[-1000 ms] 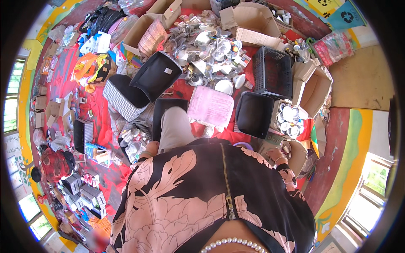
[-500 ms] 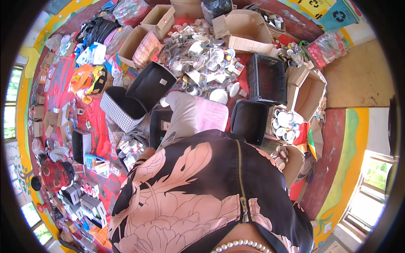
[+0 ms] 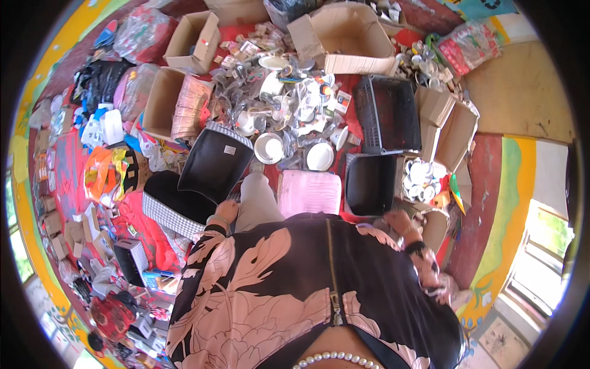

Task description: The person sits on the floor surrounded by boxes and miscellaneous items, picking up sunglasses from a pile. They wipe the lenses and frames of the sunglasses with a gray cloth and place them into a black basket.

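My left hand (image 3: 225, 212) is low beside my light-trousered knee, at the near end of a black-lined box with checked sides (image 3: 161, 206). Its fingers point down and do not show clearly. At the near right corner of a black storage box (image 3: 370, 183) is my right hand (image 3: 399, 221), its fingers curled at the rim. A pink ribbed pad (image 3: 309, 192) lies between my knee and that box. Another black-lined checked box (image 3: 216, 161) leans tilted over the first one. Ahead spreads a heap of plastic lids and cups, with a white tub (image 3: 268, 148) at its near edge.
A black plastic crate (image 3: 387, 114) and open cardboard boxes (image 3: 344, 37) stand beyond, right of the heap. White round lids (image 3: 420, 180) fill a box at right. To the left are an orange bag (image 3: 106, 172), black bags (image 3: 98, 80) and red cloth (image 3: 142, 218).
My right hand has come into view at the storage box, which now stands more upright with its inside showing. My left hand shows more fully. The whole view has shifted.
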The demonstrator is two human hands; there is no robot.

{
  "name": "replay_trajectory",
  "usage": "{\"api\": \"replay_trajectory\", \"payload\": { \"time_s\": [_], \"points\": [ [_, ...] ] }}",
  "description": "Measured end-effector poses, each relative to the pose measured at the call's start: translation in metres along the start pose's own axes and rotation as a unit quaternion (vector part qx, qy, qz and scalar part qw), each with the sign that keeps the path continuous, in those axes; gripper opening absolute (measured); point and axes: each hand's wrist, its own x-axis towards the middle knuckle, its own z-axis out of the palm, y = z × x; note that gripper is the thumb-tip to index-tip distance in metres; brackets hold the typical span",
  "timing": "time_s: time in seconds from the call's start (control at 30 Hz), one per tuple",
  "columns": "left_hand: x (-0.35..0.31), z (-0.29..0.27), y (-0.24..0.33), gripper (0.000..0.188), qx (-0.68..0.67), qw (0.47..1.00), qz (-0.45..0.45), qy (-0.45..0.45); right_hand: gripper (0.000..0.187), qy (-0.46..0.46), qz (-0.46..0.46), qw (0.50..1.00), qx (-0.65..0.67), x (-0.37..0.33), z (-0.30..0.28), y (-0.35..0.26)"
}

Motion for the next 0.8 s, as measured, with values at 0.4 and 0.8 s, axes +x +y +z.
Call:
{"api": "replay_trajectory", "payload": {
  "time_s": [0.4,0.8],
  "points": [
    [0.036,-0.145,-0.079,0.028,-0.009,0.992,-0.051,-0.116,0.022,0.100,0.269,0.944,0.163,0.148,-0.168,-0.188],
    [0.105,-0.211,-0.047,0.027,-0.067,0.995,-0.063,-0.036,0.022,0.211,0.341,0.892,0.208,0.099,-0.164,-0.150]
  ]
}}
